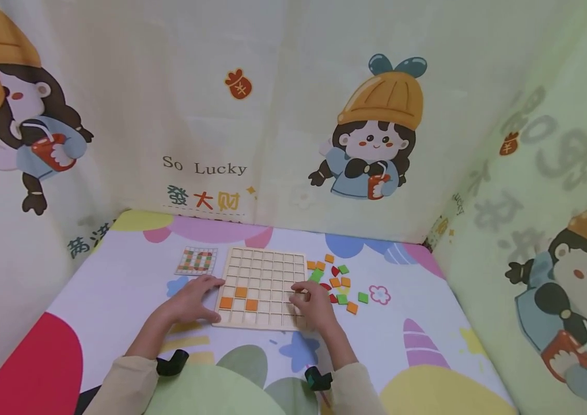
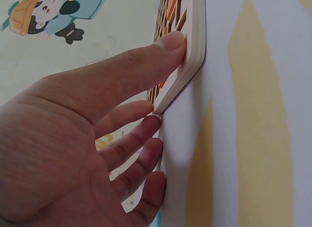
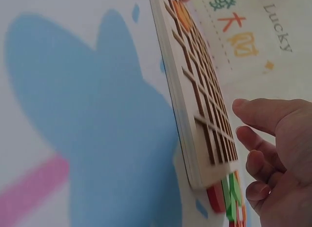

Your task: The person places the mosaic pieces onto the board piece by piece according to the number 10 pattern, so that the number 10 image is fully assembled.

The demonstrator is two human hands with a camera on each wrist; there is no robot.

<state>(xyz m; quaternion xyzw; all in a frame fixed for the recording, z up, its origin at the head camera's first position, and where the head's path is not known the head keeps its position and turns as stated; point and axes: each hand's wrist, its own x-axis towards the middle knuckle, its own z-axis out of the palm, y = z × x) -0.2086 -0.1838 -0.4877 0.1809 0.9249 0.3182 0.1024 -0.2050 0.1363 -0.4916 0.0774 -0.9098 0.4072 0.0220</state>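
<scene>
Fingers (image 1: 210,283) of both hands along the square-on grid board's (image 1: 264,271) side edges.

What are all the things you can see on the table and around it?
wooden grid board: one, pale wood, middle of the table, many square cells.
orange tiles in the board: three, orange, in cells near the board's lower left corner.
loose tiles: a scattered heap, orange, green and red, just right of the board.
pattern card: one, checked in red and green, left of the board's far corner.
tablecloth: one, white with coloured shapes, covering the table.
curtain: pale cloth with cartoon girls, behind and at both sides.
left hand: fingers straight, touching the board's left edge.
right hand: resting at the board's right edge.
</scene>
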